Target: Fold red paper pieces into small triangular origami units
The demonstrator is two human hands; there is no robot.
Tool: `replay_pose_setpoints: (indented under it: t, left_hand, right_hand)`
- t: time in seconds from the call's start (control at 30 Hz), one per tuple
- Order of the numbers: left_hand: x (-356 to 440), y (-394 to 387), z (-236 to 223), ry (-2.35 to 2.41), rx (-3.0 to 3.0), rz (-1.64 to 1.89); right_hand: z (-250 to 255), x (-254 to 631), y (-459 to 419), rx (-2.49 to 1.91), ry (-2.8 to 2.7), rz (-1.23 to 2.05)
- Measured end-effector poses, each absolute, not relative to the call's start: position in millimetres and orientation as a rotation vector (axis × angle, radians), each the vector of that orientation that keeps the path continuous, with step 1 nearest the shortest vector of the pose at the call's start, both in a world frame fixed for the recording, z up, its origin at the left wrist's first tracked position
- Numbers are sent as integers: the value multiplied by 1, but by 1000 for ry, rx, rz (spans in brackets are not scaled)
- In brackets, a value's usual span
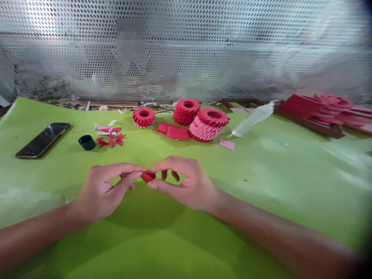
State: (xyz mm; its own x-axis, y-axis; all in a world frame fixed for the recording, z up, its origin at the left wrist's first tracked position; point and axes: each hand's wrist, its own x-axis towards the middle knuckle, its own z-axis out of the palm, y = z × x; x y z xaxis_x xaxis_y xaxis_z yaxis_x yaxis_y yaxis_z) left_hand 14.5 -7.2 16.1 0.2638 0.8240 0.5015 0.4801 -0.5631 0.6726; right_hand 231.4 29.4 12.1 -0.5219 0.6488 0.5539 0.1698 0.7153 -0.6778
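Note:
A small folded piece of red paper (148, 176) is held above the green sheet between my two hands. My left hand (106, 188) pinches its left end between thumb and fingertips. At the right end, my right hand (186, 182) has thumb and index finger on either side of the paper, the other fingers curled. Beyond the hands lie several folded red and pink paper pieces (111, 140) beside a dark ring-shaped cup (86, 142). A stack of red paper pieces (173, 131) lies farther back.
Ring-shaped folded-paper models (144, 117) stand at the back middle. A phone (43, 140) lies at left. A pink paper slip (226, 144), a whitish bottle (252, 119) and a brown tray (310, 122) of red paper are at right. A perforated metal panel (186, 50) rises behind.

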Motion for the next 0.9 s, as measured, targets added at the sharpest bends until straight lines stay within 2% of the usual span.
replay_pose_setpoints:
  t: [0.23,0.5,0.9]
  left_hand:
    - [14,-6,12,1264,2145,1151]
    - [15,-1,10,1293,2066,1052]
    - [11,3,7,1307,2073,965]
  right_hand:
    - [12,230,29,-801,-2045,680]
    - [8,232,32,-744,-2168,485]
    - [9,233,34,-804,-2209,537]
